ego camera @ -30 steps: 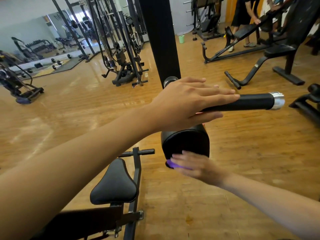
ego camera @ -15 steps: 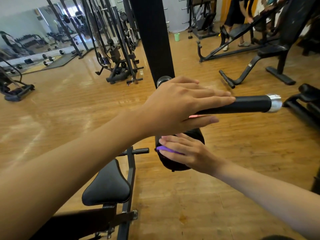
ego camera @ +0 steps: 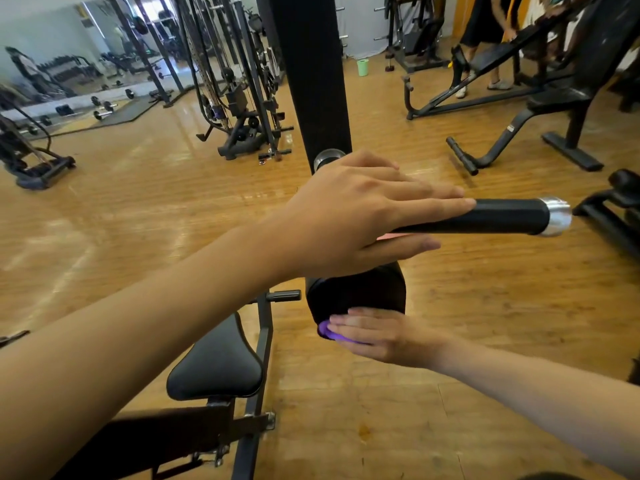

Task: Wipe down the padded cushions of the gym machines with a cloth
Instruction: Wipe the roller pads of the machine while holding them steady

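While the right grip (ego camera: 377, 336) presses a purple cloth (ego camera: 325, 331) flat against the lower near face of the pad (ego camera: 360, 292), fingers straight and together, the left grip (ego camera: 349, 209) lies on the bar (ego camera: 505, 216) just above the pad, fingers straight along its top, thumb straight beneath. Only the cloth's edge shows past the fingertips. A seat (ego camera: 218, 368) sits below-left of the pad.

The roller pad (ego camera: 360, 292) is covered in smooth black upholstery, vinyl by the look of it, with a faint sheen. The purple cloth (ego camera: 327, 331), mostly hidden, looks soft and matt. The handle (ego camera: 505, 216) has a matt black grip and a bright polished metal cap (ego camera: 556, 216). The seat (ego camera: 218, 362) is smooth black padding on a matt painted metal frame (ego camera: 264, 341). The floor (ego camera: 173, 202) is glossy varnished wood.
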Available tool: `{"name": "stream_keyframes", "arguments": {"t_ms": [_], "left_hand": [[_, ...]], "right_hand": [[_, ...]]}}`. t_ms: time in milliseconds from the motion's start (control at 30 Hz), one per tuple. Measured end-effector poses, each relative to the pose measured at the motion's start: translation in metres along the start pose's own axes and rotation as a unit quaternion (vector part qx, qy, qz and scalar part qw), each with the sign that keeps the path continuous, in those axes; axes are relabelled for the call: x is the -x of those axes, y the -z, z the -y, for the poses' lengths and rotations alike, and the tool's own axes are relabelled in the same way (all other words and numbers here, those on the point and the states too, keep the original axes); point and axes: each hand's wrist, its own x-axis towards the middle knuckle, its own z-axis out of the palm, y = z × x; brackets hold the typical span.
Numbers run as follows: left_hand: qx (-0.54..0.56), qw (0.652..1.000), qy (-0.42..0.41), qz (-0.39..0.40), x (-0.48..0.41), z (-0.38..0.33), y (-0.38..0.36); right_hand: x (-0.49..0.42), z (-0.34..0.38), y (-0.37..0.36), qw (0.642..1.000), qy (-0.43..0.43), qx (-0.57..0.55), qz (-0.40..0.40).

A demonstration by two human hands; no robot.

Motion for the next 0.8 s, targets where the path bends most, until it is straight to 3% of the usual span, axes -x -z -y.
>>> {"name": "stream_keyframes", "arguments": {"t_ms": [67,233,300,400,467,633,733,800], "left_hand": [[-0.004,1.0,0.003,0.002,0.0,0.001,0.001],[-0.001,1.0,0.012,-0.011,0.0,0.002,0.002],[0.003,1.0,0.014,-0.006,0.0,-0.002,0.004],[-0.012,1.0,0.019,0.009,0.0,-0.003,0.006],[-0.015,0.999,0.023,0.018,-0.001,-0.001,0.006],[-0.008,1.0,0.023,0.019,-0.006,-0.002,0.005],[-0.01,1.0,0.015,0.017,-0.006,-0.003,0.003],[-0.012,1.0,0.004,0.017,-0.006,-0.002,0.003]], "right_hand": [[0.004,0.002,-0.001,0.999,0.019,-0.012,0.024],[-0.057,-0.022,0.045,0.981,-0.119,-0.032,-0.147],[-0.048,-0.021,0.035,0.988,-0.093,0.005,-0.123],[-0.007,-0.003,0.003,0.999,0.002,0.054,0.005],[0.005,-0.001,-0.004,0.996,0.024,0.072,0.035],[-0.002,-0.008,-0.005,0.991,0.011,0.136,0.004],[-0.007,-0.005,0.001,0.993,-0.006,0.115,0.002],[-0.023,-0.007,0.017,0.995,-0.04,0.081,-0.044]]}}
